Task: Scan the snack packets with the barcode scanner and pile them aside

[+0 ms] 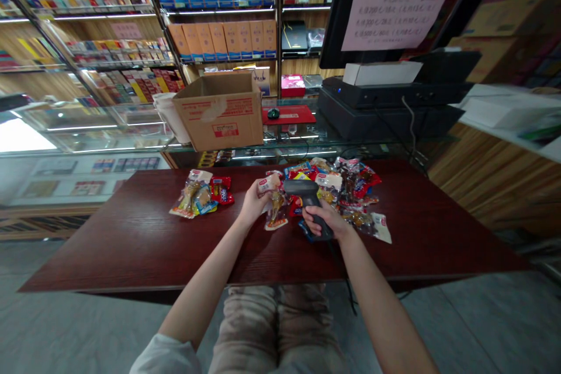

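My left hand (253, 203) grips the top end of a clear snack packet (277, 210), whose lower part hangs down over the table. In my right hand (326, 219) is a black handheld barcode scanner (303, 188), its head turned left toward the packet's pale label. The fingers wrap around its handle, and a cable runs down past the table edge. Behind and right of the scanner lies a pile of snack packets (348, 184) in red, blue and clear wrappers. A smaller group of packets (193, 196) lies to the left, apart from my left hand.
Everything lies on a dark red wooden table (131, 239). Beyond it, a glass counter holds an open cardboard box (223, 114), a mouse (273, 113) on a red mat, and a black register (390, 108) under a monitor with a paper notice (398, 3). Stocked shelves stand behind.
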`<act>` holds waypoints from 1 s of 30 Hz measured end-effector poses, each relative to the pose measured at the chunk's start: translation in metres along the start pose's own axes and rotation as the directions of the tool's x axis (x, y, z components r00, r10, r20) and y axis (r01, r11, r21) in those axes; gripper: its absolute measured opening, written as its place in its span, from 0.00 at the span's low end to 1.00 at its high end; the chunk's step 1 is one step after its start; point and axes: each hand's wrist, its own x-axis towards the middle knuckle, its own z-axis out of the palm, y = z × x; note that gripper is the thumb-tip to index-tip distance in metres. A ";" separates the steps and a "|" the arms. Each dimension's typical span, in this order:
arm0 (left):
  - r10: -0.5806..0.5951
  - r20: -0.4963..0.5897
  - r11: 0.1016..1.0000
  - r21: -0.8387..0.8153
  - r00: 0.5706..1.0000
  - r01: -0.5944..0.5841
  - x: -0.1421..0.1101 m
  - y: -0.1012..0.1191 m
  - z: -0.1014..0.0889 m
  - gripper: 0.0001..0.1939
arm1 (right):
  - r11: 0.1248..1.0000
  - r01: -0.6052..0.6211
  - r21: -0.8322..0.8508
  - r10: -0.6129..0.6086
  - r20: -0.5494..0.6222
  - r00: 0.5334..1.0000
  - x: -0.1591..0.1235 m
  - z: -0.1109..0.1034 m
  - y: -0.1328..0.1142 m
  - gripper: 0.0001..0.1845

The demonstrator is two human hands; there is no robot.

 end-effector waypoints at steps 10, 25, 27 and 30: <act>0.114 -0.316 0.793 0.600 0.942 0.106 0.025 0.037 -0.099 0.30 | 0.970 0.169 0.175 -0.133 -0.199 0.971 -0.001 -0.007 -0.007 0.14; 0.254 -0.169 0.534 0.845 0.952 0.008 0.020 0.028 -0.101 0.15 | 0.954 0.234 0.185 -0.166 -0.325 0.931 0.001 -0.015 -0.010 0.16; 0.131 -0.046 0.733 0.677 0.990 -0.066 0.021 0.018 -0.065 0.15 | 0.956 0.231 0.182 -0.163 -0.327 0.931 0.001 -0.015 -0.010 0.16; -0.117 -0.032 0.925 0.360 0.993 0.121 0.026 -0.003 -0.017 0.25 | 0.956 0.226 0.187 -0.161 -0.312 0.937 0.001 -0.017 -0.010 0.15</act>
